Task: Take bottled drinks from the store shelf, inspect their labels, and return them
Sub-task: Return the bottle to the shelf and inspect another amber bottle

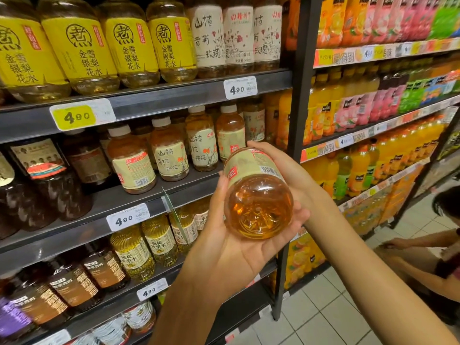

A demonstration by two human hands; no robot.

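Here, both hands clamp one bottle (257,195) of amber drink, tipped base-first toward the camera. The left hand (239,242) cradles it from below; the right hand (281,168) grips its cream label. Behind it, the shelf (149,195) holds matching bottles.

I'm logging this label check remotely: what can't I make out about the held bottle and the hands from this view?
- Bottle cap: head view, hidden behind the bottle's own body, since its base faces the camera.
- Label text: foreshortened and too small to read; only a barcode and a red patch show.
- Right hand fingers: mostly hidden behind the bottle.
- Left hand fingertips: partly covered by the bottle's base.
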